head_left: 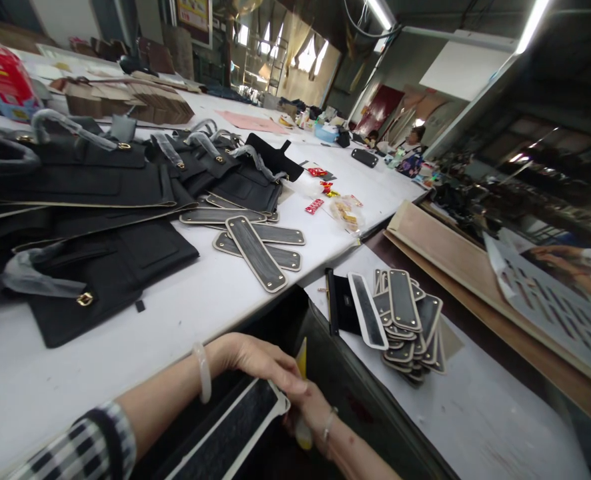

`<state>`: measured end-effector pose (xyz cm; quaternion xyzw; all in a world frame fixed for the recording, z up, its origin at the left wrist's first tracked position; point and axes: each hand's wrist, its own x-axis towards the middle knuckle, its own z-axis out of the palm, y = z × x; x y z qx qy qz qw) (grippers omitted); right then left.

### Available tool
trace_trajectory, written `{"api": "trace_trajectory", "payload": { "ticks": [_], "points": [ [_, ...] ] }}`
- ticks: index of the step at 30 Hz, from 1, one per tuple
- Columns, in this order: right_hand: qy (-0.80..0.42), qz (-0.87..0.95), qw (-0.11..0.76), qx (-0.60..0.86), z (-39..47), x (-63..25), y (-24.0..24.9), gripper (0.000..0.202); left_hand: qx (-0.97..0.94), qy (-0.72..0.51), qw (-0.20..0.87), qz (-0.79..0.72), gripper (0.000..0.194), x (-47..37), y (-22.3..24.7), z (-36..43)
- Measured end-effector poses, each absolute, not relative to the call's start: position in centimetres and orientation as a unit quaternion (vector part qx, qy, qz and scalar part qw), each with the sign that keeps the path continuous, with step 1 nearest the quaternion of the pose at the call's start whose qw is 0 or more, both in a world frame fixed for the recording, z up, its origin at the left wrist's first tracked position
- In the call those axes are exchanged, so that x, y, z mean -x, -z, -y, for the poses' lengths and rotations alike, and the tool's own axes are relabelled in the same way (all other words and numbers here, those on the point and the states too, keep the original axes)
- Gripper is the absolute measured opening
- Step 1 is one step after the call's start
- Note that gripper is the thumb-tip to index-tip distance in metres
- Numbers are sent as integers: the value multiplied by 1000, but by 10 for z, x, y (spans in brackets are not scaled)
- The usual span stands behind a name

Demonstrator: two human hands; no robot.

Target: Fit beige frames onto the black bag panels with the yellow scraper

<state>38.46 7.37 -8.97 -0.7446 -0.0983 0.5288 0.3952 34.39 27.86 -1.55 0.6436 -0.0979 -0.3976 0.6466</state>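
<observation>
At the bottom centre, my left hand (263, 361), with a pale bangle on its wrist, is bent over the end of a dark panel with a light border (235, 433). My right hand (311, 408) meets it there, closed round a yellow object (302, 360) that shows above and below the fingers. The tip of my left thumb or finger touches my right hand. What lies under my left fingers is hidden. Both hands are over a dark gap between the white tables.
Black bags (110, 273) with wrapped handles cover the left table (175, 373). Loose dark strips (258, 257) lie near its edge. A pile of similar strips (403, 300) is on the right table (505, 420). Another person's hands (558, 257) show at the far right.
</observation>
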Motion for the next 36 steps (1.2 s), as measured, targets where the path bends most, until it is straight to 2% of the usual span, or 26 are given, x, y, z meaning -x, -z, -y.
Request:
{"api": "trace_trajectory", "payload": {
  "ticks": [3, 6, 8, 11, 14, 17, 25, 31, 36],
  "points": [
    [-522, 83, 381, 758, -30, -415, 66, 37, -609, 439, 653, 100, 81, -347, 24, -275],
    [-595, 103, 355, 713, -5, -436, 22, 50, -592, 454, 659, 96, 80, -350, 30, -273],
    [-670, 132, 320, 657, -7, -437, -6, 60, -591, 452, 662, 90, 76, -350, 31, -273],
    [-711, 158, 283, 624, -30, -425, -29, 61, -593, 444, 667, 80, 68, -348, 29, -273],
    [-699, 173, 270, 640, -49, -412, -27, 61, -597, 432, 672, 63, 64, -345, 27, -271],
    [-705, 189, 246, 638, -57, -410, -15, 59, -606, 424, 672, 42, 73, -344, 26, -271],
    [-701, 187, 199, 659, -64, -412, -14, 33, -633, 416, 652, 25, 86, -342, 26, -272],
    [-689, 188, 189, 674, -63, -410, -11, 38, -657, 409, 633, 19, 99, -343, 21, -272],
    [-690, 193, 173, 676, -64, -412, -10, 38, -713, 367, 597, 28, 101, -342, 24, -274]
  ]
}}
